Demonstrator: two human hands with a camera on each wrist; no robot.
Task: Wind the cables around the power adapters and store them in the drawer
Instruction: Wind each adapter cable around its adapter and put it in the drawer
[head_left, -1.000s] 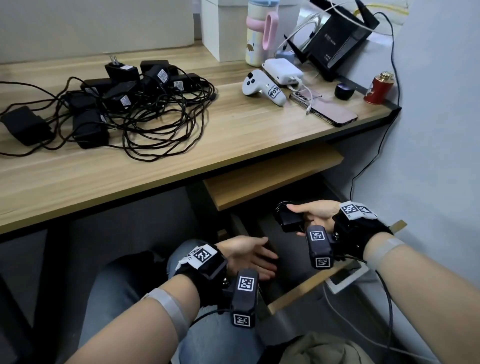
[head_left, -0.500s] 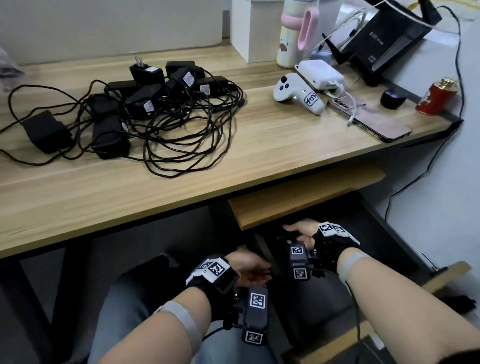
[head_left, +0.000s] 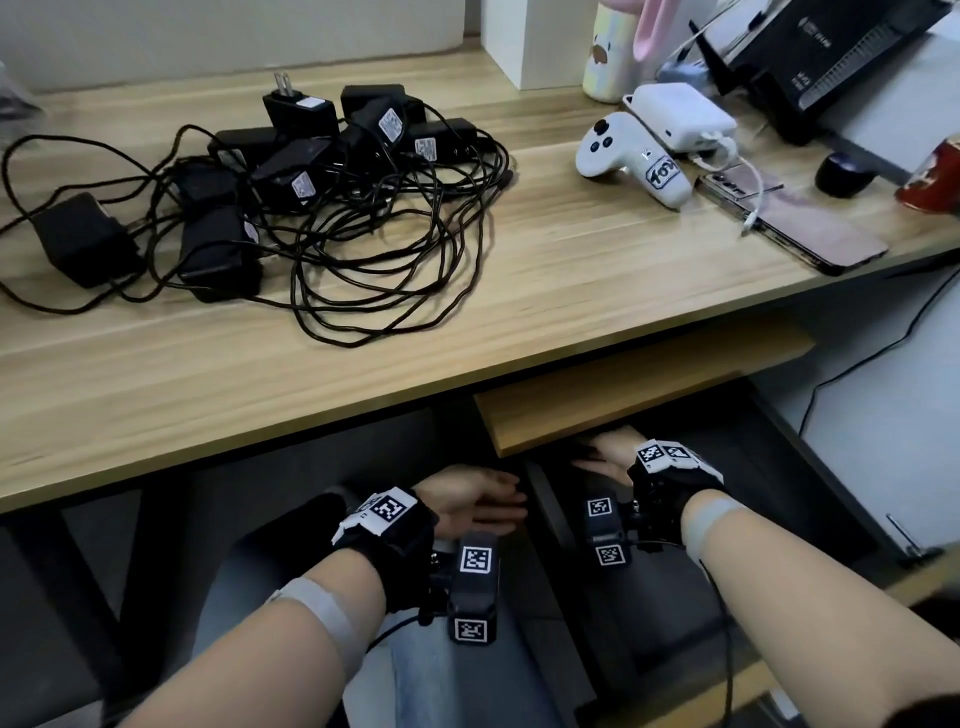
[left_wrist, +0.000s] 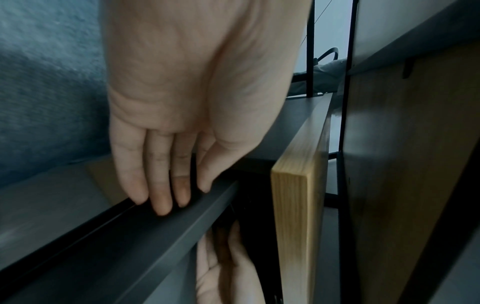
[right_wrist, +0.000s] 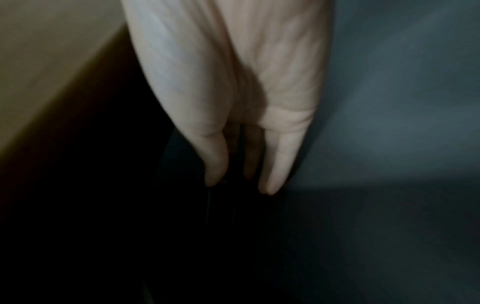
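Note:
Several black power adapters (head_left: 291, 176) lie in a heap on the wooden desk (head_left: 571, 291), their cables (head_left: 395, 270) tangled around them. Below the desk a dark drawer (head_left: 758, 467) stands pulled out. My right hand (head_left: 608, 452) reaches deep into it, under a wooden drawer front (head_left: 623, 395). In the right wrist view the right hand (right_wrist: 233, 102) shows straight fingers (right_wrist: 280, 160) pointing into darkness; no adapter is clearly seen there. My left hand (head_left: 478, 501) is flat. Its fingertips (left_wrist: 161, 201) rest on the drawer's dark side rim (left_wrist: 155, 236).
On the desk's right stand a white controller (head_left: 631, 158), a white charger (head_left: 680, 117), a phone (head_left: 795, 218), a red can (head_left: 935, 176), a black router (head_left: 831, 62) and a cup (head_left: 618, 47). My knee in jeans (head_left: 441, 675) sits left of the drawer.
The right hand, which held a wound black adapter above the drawer, has gone forward under the wooden front, and the adapter is out of sight. The left hand moved onto the drawer's side rim.

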